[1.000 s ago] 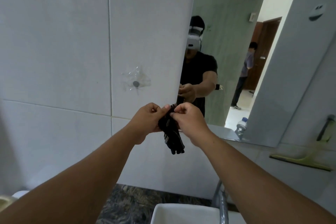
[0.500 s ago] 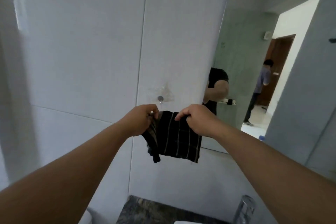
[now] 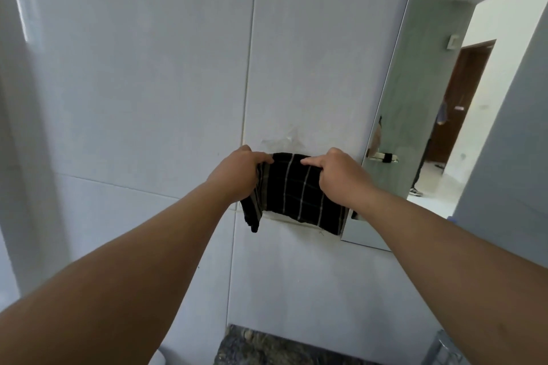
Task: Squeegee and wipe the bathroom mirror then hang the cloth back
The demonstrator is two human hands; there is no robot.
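A black cloth (image 3: 296,190) with thin pale stripes is spread flat against the white tiled wall, just left of the mirror (image 3: 421,115). My left hand (image 3: 237,172) grips its upper left corner, and my right hand (image 3: 341,175) grips its upper right part. The cloth's top edge sits just under a patch of clear adhesive (image 3: 283,141) on the tile. The wall hook seen earlier is hidden behind the cloth. The squeegee is out of view.
The mirror's left edge runs down the right of the wall and reflects a doorway and a standing person (image 3: 427,157). A dark stone countertop (image 3: 267,347) lies below, with a chrome tap (image 3: 441,350) at the bottom right.
The bunched cloth has been spread open between both hands and raised up to the wall, where it now covers the hook. My view has shifted left, away from the mirror.
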